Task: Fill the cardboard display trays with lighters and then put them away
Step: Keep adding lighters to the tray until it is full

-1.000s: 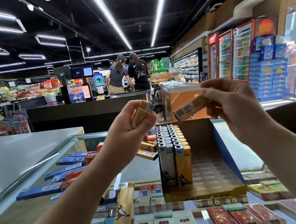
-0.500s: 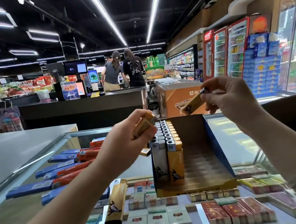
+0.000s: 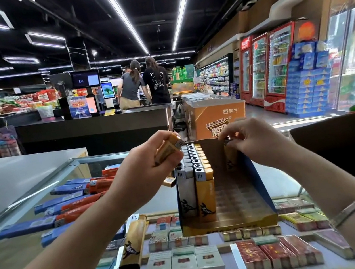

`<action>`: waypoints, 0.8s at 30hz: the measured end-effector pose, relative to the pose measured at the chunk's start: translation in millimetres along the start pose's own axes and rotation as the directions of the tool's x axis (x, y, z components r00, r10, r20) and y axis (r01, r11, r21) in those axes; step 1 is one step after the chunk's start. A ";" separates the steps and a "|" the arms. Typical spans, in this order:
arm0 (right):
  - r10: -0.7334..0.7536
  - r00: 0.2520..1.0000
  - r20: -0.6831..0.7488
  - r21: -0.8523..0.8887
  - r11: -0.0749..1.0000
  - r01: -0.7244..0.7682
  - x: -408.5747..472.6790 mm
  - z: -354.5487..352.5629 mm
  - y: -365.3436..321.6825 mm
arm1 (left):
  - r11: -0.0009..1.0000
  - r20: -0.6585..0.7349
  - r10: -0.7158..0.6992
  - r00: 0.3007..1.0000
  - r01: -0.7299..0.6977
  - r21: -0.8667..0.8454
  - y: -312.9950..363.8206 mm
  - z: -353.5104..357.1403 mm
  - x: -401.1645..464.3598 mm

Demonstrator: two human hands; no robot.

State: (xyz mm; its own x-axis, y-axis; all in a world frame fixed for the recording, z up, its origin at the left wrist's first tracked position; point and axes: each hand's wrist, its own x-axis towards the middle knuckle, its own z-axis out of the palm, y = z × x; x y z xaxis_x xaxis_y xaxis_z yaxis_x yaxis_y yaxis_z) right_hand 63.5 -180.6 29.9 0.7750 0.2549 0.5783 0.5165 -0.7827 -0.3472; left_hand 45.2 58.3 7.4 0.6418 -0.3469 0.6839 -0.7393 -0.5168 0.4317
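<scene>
Lighters [image 3: 194, 168] fill two rows along the left wall of the cardboard tray [image 3: 244, 222], which stands on the glass table [image 3: 279, 178] near its middle. I pinch one gold lighter [image 3: 231, 158] upright with my right hand [image 3: 252, 141], fingers closed on its top, lowering it at the tray's back to start a third row. My left hand [image 3: 149, 169] grips spare lighters [image 3: 169, 146] beside the tray, ready to feed.
</scene>
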 end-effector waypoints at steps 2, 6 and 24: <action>-0.010 1.000 -0.019 -0.012 1.000 0.010 0.7 1.4 -0.1 | 1.000 0.002 0.002 1.000 -0.002 -0.001 0.5 0.1 0.3; -0.031 0.998 -0.047 -0.073 0.997 0.028 1.1 2.9 0.4 | 1.000 0.003 -0.005 1.000 0.005 -0.007 1.7 -0.2 0.9; -0.069 0.992 -0.104 -0.345 0.938 0.029 -1.4 8.7 2.7 | 1.000 -0.032 0.018 0.999 -0.018 0.000 8.0 -2.1 0.4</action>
State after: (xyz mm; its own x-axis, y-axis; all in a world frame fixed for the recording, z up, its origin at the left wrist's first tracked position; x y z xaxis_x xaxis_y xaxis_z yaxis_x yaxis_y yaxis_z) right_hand 67.0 -178.2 21.8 0.6951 0.2478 0.6749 0.3813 -0.9229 -0.0539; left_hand 39.2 55.6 12.4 0.6215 -0.3308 0.7102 -0.7508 -0.5104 0.4193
